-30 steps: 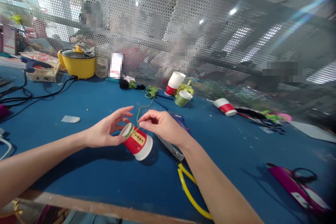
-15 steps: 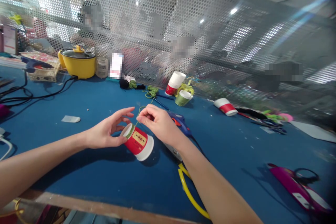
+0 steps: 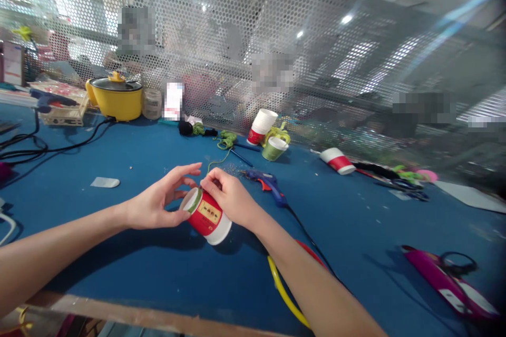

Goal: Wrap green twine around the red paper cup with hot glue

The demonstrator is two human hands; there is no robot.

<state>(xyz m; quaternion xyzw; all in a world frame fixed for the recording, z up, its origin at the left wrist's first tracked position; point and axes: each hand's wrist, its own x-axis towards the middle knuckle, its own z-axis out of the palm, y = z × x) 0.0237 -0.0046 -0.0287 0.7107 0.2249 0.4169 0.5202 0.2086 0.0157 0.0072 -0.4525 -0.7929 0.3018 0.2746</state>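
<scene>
My left hand (image 3: 160, 200) holds a red and white paper cup (image 3: 209, 216) near its rim, thumb on the near side and the other fingers behind. The cup lies tilted, its white base toward the lower right. Green yarn (image 3: 193, 201) is wrapped around the narrow end of the cup. My right hand (image 3: 225, 195) is closed at the cup's upper side, its fingertips pinching the yarn against it. From there the strand runs back to a loose green yarn bundle (image 3: 226, 139).
A blue glue gun (image 3: 271, 184) lies right of my right hand, with yellow-handled pliers (image 3: 286, 295) partly under my forearm. Behind stand stacked cups (image 3: 263, 125), a green-wrapped cup (image 3: 275, 148) and a yellow pot (image 3: 117, 101). A purple tool (image 3: 446, 279) is at the right.
My right hand has moved down and closer to the cup, drawing the yarn against it. More of the glue gun is uncovered. My left hand keeps its hold.
</scene>
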